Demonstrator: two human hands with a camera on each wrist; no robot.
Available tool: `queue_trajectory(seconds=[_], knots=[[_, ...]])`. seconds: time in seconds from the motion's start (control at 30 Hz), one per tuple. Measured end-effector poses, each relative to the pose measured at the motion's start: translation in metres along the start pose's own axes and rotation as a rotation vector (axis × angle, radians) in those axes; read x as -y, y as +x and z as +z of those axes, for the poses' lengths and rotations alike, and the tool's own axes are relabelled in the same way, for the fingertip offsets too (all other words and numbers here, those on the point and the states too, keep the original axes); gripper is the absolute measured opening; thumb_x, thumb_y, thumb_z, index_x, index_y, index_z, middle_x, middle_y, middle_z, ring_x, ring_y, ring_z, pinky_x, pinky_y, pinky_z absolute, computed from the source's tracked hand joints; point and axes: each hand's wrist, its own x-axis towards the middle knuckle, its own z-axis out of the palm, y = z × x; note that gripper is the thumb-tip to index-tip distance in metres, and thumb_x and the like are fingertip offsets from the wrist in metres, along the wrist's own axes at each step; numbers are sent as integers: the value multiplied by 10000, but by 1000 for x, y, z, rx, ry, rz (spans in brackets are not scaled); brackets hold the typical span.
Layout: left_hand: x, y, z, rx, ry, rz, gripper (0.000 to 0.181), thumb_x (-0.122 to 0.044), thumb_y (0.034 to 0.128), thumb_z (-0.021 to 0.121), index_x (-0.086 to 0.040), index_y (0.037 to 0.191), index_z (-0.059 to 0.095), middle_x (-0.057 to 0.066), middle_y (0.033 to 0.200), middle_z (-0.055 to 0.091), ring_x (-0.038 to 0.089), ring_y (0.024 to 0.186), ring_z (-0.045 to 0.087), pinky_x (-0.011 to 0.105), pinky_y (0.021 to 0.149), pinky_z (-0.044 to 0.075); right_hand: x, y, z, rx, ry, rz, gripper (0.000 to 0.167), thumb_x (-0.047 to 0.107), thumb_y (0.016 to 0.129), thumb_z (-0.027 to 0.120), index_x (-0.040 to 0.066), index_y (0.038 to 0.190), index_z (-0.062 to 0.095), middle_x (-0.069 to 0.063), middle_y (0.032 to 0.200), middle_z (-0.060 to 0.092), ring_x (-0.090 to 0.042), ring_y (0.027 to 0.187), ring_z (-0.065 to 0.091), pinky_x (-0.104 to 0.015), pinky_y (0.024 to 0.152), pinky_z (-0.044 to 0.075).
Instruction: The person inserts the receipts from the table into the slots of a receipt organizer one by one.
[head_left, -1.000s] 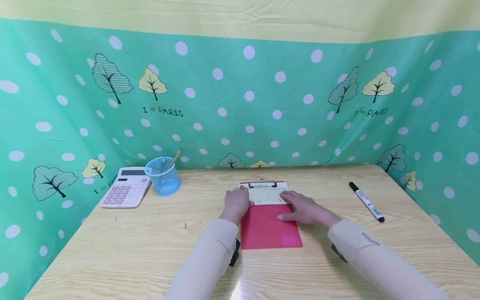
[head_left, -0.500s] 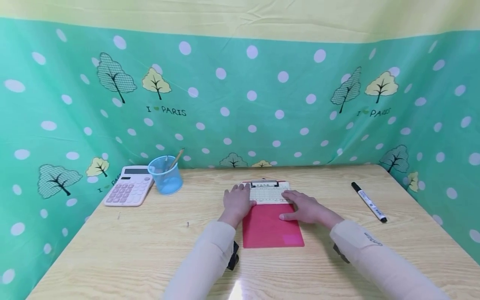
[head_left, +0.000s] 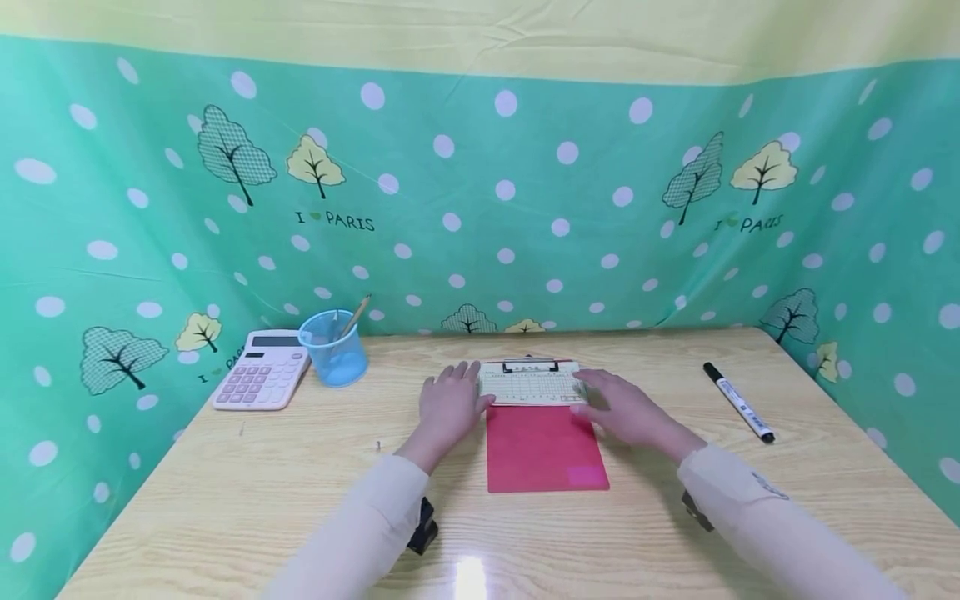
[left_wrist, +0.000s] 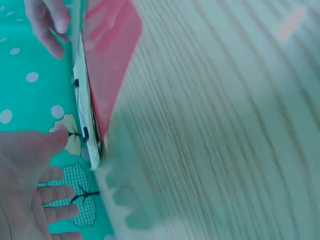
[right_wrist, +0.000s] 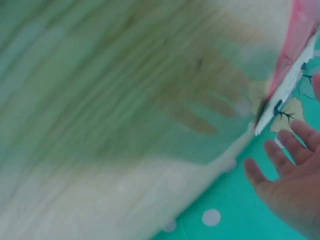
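Observation:
A red clipboard (head_left: 547, 454) lies flat on the wooden table (head_left: 315, 500), with a printed form pad (head_left: 532, 386) under its metal clip (head_left: 531, 367). Just left of the pad is my left hand (head_left: 448, 407), fingers extended and thumb near the pad's lower left corner. My right hand (head_left: 630, 408) is at the pad's right side, its fingertips at the edge. In the left wrist view my left hand (left_wrist: 30, 185) appears apart from the clipboard, palm showing. The right wrist view shows my right hand (right_wrist: 295, 185) with spread fingers, gripping nothing.
At the back left stand a pink calculator (head_left: 262, 371) and a blue mesh pen cup (head_left: 337, 354) with a pencil (head_left: 357, 313) in it. A black-capped marker (head_left: 738, 403) lies to the right. A green patterned curtain (head_left: 495, 208) hangs behind the table.
Both hands have moved outward from the clipboard, the left one to the left and the right one slightly right. The clipboard and pad have stayed in place while the head view shifted a little.

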Motion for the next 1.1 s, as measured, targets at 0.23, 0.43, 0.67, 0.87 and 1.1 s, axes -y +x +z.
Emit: queue_trajectory(seconds=[0.23, 0.43, 0.67, 0.87, 1.1], knots=[[23, -13, -10, -74, -7, 8, 658, -457, 1025, 572, -71, 1538, 427, 172, 1552, 442, 379, 1418, 413, 575, 1126, 340, -7, -10, -18, -147, -33, 5, 553, 358, 1093, 457, 38, 1540, 394, -244, 1560, 388, -497, 1429, 311, -706, 1118, 220], [36, -20, -13, -94, -43, -24, 692, -479, 1019, 569, -75, 1555, 399, 176, 1575, 408, 385, 1437, 383, 598, 1141, 299, -9, -17, -30, -262, -105, 12, 524, 357, 1099, 435, 25, 1504, 451, -257, 1530, 421, -498, 1412, 332, -715, 1092, 251], [44, -25, -17, -148, -88, -45, 715, -486, 1022, 559, -41, 1553, 385, 205, 1590, 369, 414, 1445, 356, 617, 1142, 283, -8, -19, -41, -365, -186, -7, 507, 301, 1085, 486, 30, 1511, 446, -245, 1539, 412, -484, 1417, 331, -711, 1087, 262], [48, -21, -20, -153, -129, -71, 775, -560, 1034, 475, -70, 1602, 281, 185, 1648, 250, 411, 1497, 248, 634, 1177, 180, -6, -18, -48, -358, -221, 21, 564, 366, 1098, 429, 70, 1573, 355, -235, 1607, 303, -467, 1484, 203, -727, 1104, 193], [47, -16, -21, -137, -128, -93, 779, -619, 1033, 388, -181, 1639, 172, 132, 1691, 108, 367, 1545, 75, 655, 1186, 22, -9, -14, -49, -328, -245, 74, 606, 439, 1103, 359, 158, 1626, 237, -215, 1670, 129, -430, 1532, -19, -789, 1089, 71]])
